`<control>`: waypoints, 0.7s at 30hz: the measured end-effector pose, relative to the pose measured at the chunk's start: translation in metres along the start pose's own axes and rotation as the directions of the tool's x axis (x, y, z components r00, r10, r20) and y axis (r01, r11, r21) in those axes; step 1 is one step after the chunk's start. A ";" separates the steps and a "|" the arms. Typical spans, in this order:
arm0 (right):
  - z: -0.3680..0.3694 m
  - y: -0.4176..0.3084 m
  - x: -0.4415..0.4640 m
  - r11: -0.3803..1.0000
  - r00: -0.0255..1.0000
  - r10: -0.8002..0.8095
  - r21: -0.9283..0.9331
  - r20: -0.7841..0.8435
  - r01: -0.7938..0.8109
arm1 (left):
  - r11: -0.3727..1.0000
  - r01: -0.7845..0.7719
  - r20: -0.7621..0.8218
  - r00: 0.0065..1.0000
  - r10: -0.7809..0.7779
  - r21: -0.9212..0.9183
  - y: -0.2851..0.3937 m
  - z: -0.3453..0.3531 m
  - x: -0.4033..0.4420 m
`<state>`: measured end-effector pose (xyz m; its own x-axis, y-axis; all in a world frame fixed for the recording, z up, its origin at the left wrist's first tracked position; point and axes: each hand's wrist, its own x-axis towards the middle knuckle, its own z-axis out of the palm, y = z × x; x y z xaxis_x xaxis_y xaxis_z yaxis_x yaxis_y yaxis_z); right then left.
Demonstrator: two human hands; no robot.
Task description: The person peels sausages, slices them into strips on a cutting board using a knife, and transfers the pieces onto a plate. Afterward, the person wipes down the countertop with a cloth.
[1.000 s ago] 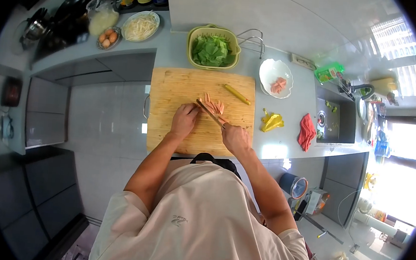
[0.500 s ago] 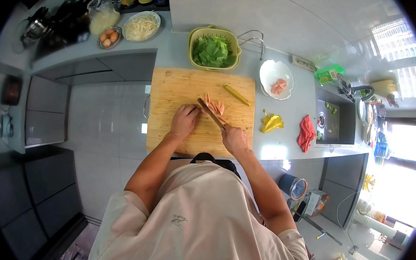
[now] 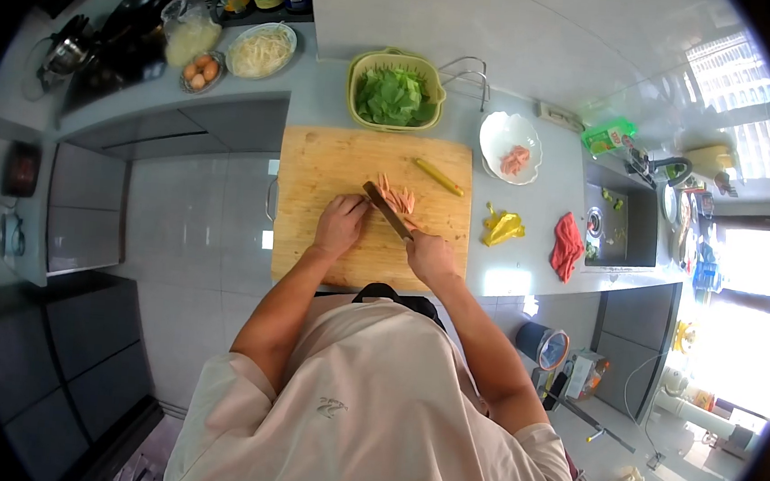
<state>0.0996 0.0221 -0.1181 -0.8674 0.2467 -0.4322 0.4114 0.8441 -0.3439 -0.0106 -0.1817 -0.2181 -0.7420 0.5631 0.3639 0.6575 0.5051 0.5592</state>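
Observation:
My right hand (image 3: 431, 258) grips the handle of a kitchen knife (image 3: 387, 210), its blade slanting up and left over the wooden cutting board (image 3: 319, 158). My left hand (image 3: 341, 223) rests on the board with fingers curled in, tips right beside the blade's far end. Whatever lies under those fingertips is hidden. Pink sausage strips (image 3: 398, 197) lie along the right side of the blade. Farther up the board is a sausage in a yellow wrapper (image 3: 440, 177). A crumpled yellow wrapper (image 3: 503, 226) sits on the counter to the right.
Behind the board stands a green basket (image 3: 352, 102) of leafy greens. A white scalloped bowl (image 3: 497, 136) holds pink pieces. Right of it are a red cloth (image 3: 567, 247) and the sink (image 3: 643, 238). Eggs (image 3: 201, 72) and a plate of pale shreds (image 3: 262, 50) stand back left.
The knife and my right hand have shifted slightly left, and the blade's broad side shows more. My left hand has hardly moved.

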 end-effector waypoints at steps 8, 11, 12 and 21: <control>-0.015 -0.004 -0.011 0.999 0.999 -0.045 0.005 -0.022 0.045 | 0.999 -0.019 -0.040 0.999 0.017 -0.034 -0.001 -0.003 -0.005; -0.020 -0.009 -0.011 0.997 0.998 -0.063 -0.048 0.020 0.064 | 0.999 -0.008 -0.033 0.999 0.007 -0.033 0.001 -0.005 -0.004; -0.021 -0.010 -0.011 0.995 0.997 -0.065 -0.070 0.038 0.067 | 0.999 -0.001 -0.027 1.000 0.000 -0.033 0.001 -0.005 -0.004; -0.008 -0.006 0.003 0.992 0.996 -0.034 -0.117 0.086 0.044 | 1.000 -0.008 0.014 1.000 0.007 0.004 -0.003 -0.004 -0.002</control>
<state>0.0929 0.0216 -0.1109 -0.8535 0.1764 -0.4903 0.3376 0.9039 -0.2625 -0.0115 -0.1871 -0.2175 -0.7351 0.5761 0.3573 0.6636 0.5037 0.5532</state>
